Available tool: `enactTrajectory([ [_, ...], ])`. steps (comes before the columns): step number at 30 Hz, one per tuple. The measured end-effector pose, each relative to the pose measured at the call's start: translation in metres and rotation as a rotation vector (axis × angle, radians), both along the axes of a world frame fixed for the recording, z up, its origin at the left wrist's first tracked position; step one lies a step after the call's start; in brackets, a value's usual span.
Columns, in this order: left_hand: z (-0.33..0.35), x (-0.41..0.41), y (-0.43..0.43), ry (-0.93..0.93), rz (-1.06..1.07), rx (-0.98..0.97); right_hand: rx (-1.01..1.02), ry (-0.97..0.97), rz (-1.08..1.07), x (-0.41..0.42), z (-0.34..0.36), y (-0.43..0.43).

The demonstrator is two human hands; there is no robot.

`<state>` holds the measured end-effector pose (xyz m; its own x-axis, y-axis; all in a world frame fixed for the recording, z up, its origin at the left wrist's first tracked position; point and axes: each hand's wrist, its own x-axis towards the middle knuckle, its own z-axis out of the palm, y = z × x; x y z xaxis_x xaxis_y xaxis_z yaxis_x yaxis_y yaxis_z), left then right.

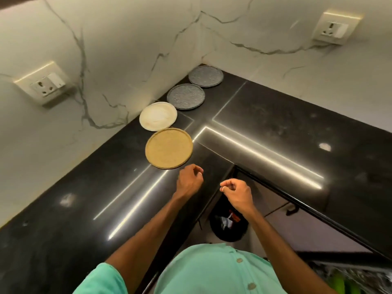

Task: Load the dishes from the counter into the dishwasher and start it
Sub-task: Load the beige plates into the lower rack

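counter [275, 128]: tan plate [169, 148], white plate [158, 116], grey plate [185, 96], far grey plate [206, 76] sat in a row | left hand [189, 179] hung curled, empty, near tan plate | right hand [237, 192] curled too

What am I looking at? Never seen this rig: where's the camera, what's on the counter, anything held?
No robot: a person wears one wide-angle camera on the head, looking down at their own hands. The left hand and right hand have curled fingers and hold nothing. On the glossy black stone counter four round plates lie in a row: a tan round plate nearest, a cream-white round plate, a nearer grey speckled plate, and a corner grey speckled plate.
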<state>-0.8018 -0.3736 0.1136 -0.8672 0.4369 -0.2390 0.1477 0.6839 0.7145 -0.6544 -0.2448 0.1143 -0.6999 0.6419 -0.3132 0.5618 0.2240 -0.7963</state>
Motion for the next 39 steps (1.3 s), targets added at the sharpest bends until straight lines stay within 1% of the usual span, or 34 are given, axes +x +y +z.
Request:
enactTrajectory([
  [2,0.006,-0.032,-0.013,0.041,0.189,0.007,0.006,-0.01,0.049,-0.032,0.006,-0.001],
  [4,0.006,-0.068,-0.028,0.139,0.339,-0.028,0.013,-0.02,0.088,-0.064,0.01,0.001],
  [6,-0.006,-0.102,-0.044,0.199,0.388,-0.144,0.028,-0.024,0.113,-0.093,0.012,0.005],
  [8,-0.029,-0.127,-0.061,0.109,0.337,-0.292,0.054,-0.05,0.135,-0.118,0.011,0.009],
  [10,-0.053,-0.135,-0.07,-0.004,0.216,-0.375,0.054,-0.099,0.135,-0.136,0.007,0.012],
  [11,-0.062,-0.132,-0.072,-0.012,0.162,-0.367,0.043,-0.12,0.125,-0.141,0.005,0.014],
  [14,-0.073,-0.117,-0.069,0.038,0.101,-0.226,-0.013,-0.2,0.103,-0.153,-0.004,0.016],
  [17,-0.076,-0.101,-0.059,0.092,0.036,-0.168,0.012,-0.311,0.073,-0.155,-0.02,0.015],
  [20,-0.07,-0.093,-0.041,0.113,-0.033,-0.155,-0.038,-0.389,-0.088,-0.155,-0.041,0.018],
  [23,-0.062,-0.096,-0.035,0.107,-0.056,-0.127,-0.103,-0.414,-0.245,-0.159,-0.051,0.016],
  [26,-0.057,-0.114,-0.033,0.104,-0.009,-0.095,-0.16,-0.403,-0.334,-0.169,-0.038,0.017],
  [28,-0.057,-0.13,-0.032,0.077,0.053,-0.054,-0.224,-0.358,-0.396,-0.174,-0.035,0.023],
  [30,-0.059,-0.147,-0.031,0.047,0.093,-0.028,-0.243,-0.304,-0.44,-0.178,-0.033,0.027],
  [31,-0.059,-0.155,-0.03,0.07,0.094,-0.038,-0.261,-0.258,-0.45,-0.181,-0.032,0.029],
  [34,-0.055,-0.188,-0.013,0.266,0.066,-0.164,-0.402,-0.103,-0.495,-0.188,-0.025,0.034],
  [35,-0.055,-0.202,-0.005,0.312,0.059,-0.223,-0.401,-0.067,-0.508,-0.19,-0.021,0.035],
  [36,-0.054,-0.216,0.001,0.326,0.043,-0.309,-0.363,-0.045,-0.52,-0.19,-0.018,0.036],
  [38,-0.052,-0.245,0.013,0.289,-0.024,-0.485,-0.282,-0.007,-0.549,-0.189,-0.011,0.036],
  [39,-0.055,-0.259,0.019,0.262,-0.077,-0.533,-0.251,0.014,-0.566,-0.187,-0.006,0.036],
])
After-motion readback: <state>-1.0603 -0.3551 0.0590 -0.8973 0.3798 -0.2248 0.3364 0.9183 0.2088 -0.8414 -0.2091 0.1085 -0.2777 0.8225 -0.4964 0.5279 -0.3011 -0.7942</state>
